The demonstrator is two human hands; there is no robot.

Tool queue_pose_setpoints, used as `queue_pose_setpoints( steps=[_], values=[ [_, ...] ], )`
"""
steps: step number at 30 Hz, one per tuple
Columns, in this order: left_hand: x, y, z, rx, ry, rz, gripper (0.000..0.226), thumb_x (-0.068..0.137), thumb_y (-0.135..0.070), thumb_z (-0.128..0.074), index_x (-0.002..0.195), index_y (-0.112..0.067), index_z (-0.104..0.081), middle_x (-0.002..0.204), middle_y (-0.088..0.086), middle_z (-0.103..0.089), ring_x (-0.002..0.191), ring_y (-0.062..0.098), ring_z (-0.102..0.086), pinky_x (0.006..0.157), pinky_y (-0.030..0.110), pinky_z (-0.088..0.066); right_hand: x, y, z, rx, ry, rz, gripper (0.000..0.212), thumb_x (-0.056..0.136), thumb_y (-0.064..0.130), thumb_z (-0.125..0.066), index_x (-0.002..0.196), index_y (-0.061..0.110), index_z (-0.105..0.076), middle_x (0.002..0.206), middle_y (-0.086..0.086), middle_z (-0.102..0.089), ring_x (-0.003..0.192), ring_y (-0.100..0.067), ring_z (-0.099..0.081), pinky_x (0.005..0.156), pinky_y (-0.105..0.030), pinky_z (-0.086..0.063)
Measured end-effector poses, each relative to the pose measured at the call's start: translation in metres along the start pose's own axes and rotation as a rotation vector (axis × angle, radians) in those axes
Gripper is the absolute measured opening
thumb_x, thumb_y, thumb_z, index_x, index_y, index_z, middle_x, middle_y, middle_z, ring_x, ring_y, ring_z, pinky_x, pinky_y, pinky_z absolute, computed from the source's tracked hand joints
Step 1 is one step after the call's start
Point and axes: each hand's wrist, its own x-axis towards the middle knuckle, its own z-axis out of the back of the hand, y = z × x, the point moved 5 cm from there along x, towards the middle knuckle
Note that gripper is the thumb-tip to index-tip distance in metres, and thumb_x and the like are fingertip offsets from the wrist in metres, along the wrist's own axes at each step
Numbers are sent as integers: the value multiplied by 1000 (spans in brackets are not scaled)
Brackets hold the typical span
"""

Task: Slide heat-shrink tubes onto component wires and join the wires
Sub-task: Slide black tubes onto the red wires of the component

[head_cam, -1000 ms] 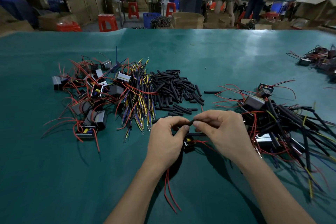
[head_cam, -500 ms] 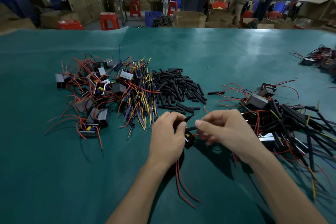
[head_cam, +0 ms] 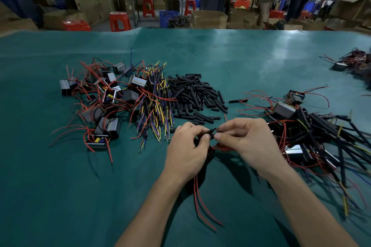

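The left hand (head_cam: 186, 152) and the right hand (head_cam: 249, 142) met over the green desk (head_cam: 60, 196), close to the person. A short black tube (head_cam: 209, 132) sat between them. The left hand pinched it with curled fingers, and the right hand pinched something thin at the tube's tip, too small to make out. Two red wires (head_cam: 202, 206) hung down from under the left hand and lay on the desk. Just behind the hands lay a pile of black tubes (head_cam: 196, 94). To its left was a bunch of yellow and blue wires (head_cam: 155, 106), and past that a heap of small boxes with red wires (head_cam: 100, 102). Near the right hand lay a heap of finished parts with black tubes on them (head_cam: 313, 134). Cardboard boxes (head_cam: 208, 19) stood behind the desk; what was in them could not be seen.
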Motion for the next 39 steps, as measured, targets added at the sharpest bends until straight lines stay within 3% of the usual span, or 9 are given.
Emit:
queue_pose_setpoints(
  steps=[5,10,14,19,22,26,32,35,39],
  values=[
    [1,3,-1,53,1,-11,10,97,-21,-59,95,-20,-69,92,-8,-56,101,18,-52,93,45,-44,0,-1,2,56,76,-47,9,84,6,-81,86,14,-80,75,-7,-78,69,-12,-73,65,-15,-55],
    [1,3,-2,60,-5,-16,10,98,-20,-57,91,-23,-64,91,-10,-50,99,16,-48,91,42,-43,0,-3,4,89,45,-81,7,86,1,-78,82,6,-78,72,-13,-76,64,-17,-72,57,-22,-57],
    [2,5,-2,42,-6,-5,10,97,-18,-57,91,-20,-65,92,-8,-49,100,19,-50,92,43,-44,2,-3,4,-104,31,-2,10,89,10,-77,81,16,-77,72,-2,-77,67,-13,-72,63,-21,-55],
    [2,6,-3,46,-8,-7,11,97,-18,-57,92,-18,-67,94,-6,-49,100,20,-51,92,43,-45,3,-4,2,-122,36,16,16,90,12,-76,76,20,-77,68,1,-75,60,-7,-67,61,-22,-51],
    [2,7,-3,49,-5,-6,10,97,-19,-58,92,-19,-67,95,-7,-49,101,19,-51,93,41,-44,3,-1,1,-218,-24,73,20,89,14,-71,72,23,-72,61,0,-71,54,-15,-63,59,-35,-56],
    [1,8,-5,68,19,-12,10,97,-21,-57,96,-21,-67,100,-10,-50,105,12,-46,95,37,-43,2,2,2,-308,-93,112,19,87,13,-65,69,18,-66,60,-4,-67,60,-31,-63,64,-48,-58],
    [0,7,-8,112,65,-26,10,99,-25,-54,96,-23,-63,102,-10,-50,104,11,-42,93,39,-42,2,6,5,-367,-135,152,16,84,14,-63,68,18,-64,59,-2,-64,59,-28,-62,66,-47,-57],
    [0,7,-8,117,76,-26,10,100,-23,-53,93,-22,-60,102,-8,-51,105,13,-44,94,41,-42,3,3,5,-242,-103,101,17,86,9,-67,72,18,-69,63,-4,-69,61,-25,-66,68,-47,-60],
    [0,7,-9,131,80,-39,10,99,-23,-54,92,-19,-60,100,-7,-51,102,15,-44,91,43,-43,0,4,2,-104,-34,104,14,85,11,-78,88,25,-76,73,1,-76,67,-17,-72,66,-26,-58]
  ],
)
